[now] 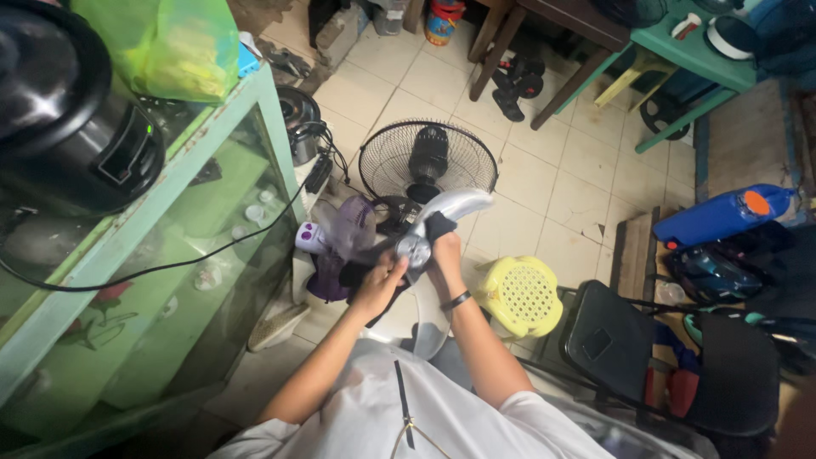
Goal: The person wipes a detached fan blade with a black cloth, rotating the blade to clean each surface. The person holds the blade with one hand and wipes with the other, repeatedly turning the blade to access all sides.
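Floor: pale tiles, standing fan point(427, 161)
Bag: green plastic bag point(166, 42) on cabinet point(127, 246)
Bottle: blue bottle point(722, 217), orange cap
Left hand point(380, 285): gripping dark cloth point(361, 276)
Right hand point(444, 255): gripping fan blade point(442, 212)

A translucent grey plastic fan blade point(442, 212) and black cloth point(438, 226) at centre frame; a perforated pale yellow plastic stool point(520, 295) to the right; a mint-green glass-fronted cabinet point(170, 280) at left; a blue bottle with orange cap point(722, 217) at right; cream floor tiles point(552, 183).
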